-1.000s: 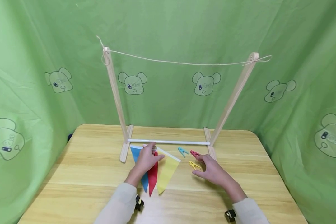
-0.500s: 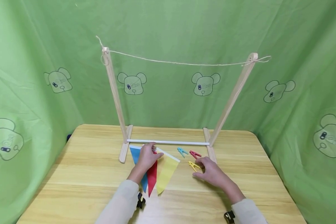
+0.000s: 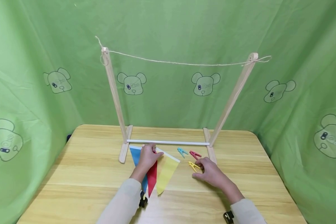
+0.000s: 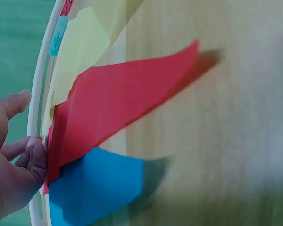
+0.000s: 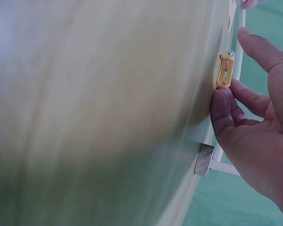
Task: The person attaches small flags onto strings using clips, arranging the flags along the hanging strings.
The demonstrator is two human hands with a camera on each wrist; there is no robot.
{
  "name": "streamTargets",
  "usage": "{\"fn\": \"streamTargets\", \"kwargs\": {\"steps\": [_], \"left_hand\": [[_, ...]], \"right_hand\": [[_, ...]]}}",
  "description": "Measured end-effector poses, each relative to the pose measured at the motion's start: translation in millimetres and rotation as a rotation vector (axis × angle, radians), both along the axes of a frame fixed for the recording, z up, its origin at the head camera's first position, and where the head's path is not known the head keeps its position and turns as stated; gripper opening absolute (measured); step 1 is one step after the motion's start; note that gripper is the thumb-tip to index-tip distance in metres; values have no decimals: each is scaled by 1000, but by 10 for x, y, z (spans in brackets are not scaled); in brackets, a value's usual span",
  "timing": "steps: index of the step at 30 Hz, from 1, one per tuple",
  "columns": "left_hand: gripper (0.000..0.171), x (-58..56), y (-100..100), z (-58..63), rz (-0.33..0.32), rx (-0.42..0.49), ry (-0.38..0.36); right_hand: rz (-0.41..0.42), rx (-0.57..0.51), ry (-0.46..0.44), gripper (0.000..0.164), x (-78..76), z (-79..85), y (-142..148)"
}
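In the head view, three triangular pennants lie fanned on the table: a blue one (image 3: 135, 153), a red one (image 3: 152, 178) and a yellow one (image 3: 168, 171), each with a pale top edge. My left hand (image 3: 147, 158) is over the red pennant's top edge. The left wrist view shows its bent fingers touching that edge, the thumb standing apart. My right hand (image 3: 211, 172) has thumb and fingers spread beside a yellow clothespin (image 3: 194, 166). Its fingers come close to the clothespin in the right wrist view; contact is unclear. A blue clothespin (image 3: 182, 152) and a red clothespin (image 3: 195, 154) lie just beyond.
Behind the pennants stands a wooden frame with a left post (image 3: 114, 90), a right post (image 3: 235, 93) and a white crossbar (image 3: 168, 142) low down. A string (image 3: 173, 63) sags between the post tops. Green curtain (image 3: 168, 109) surrounds the wooden table (image 3: 81, 174).
The left hand's fingers bend a little more and its forearm has shifted slightly right. My right hand's fingers have drawn back slightly from the red clothespin. Pennants and clothespins stay in place.
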State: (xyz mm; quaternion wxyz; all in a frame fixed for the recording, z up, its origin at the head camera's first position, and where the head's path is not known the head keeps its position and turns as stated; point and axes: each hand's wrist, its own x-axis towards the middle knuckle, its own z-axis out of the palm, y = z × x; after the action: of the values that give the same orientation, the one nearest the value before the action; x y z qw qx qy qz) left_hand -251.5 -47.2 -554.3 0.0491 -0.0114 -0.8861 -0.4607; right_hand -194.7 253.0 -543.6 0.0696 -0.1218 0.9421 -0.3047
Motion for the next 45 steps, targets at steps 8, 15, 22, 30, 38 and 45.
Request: {"fn": "streamTargets", "kwargs": {"steps": [8,15,22,30,38,45], "left_hand": [[44,-18,24,-16,26,10,-50],[46,-18,60,-18,81,-32,-31],[44,-23,103,-33,105,-81,-22],[46,22,172,-86,139,-93,-36],[43,13,197,-92,156,-100,-12],[42,-3,197,-96,155,-118,-17]], "right_hand": [[6,8,14,52,9,-9,-13],[8,15,3,53,-8,-9,-16],[20,30,21,51,-28,-8,-19],[22,55,21,46,-1,-19,-31],[24,78,50,42,-12,-28,-37],[22,74,35,39,-18,-16,-42]]}}
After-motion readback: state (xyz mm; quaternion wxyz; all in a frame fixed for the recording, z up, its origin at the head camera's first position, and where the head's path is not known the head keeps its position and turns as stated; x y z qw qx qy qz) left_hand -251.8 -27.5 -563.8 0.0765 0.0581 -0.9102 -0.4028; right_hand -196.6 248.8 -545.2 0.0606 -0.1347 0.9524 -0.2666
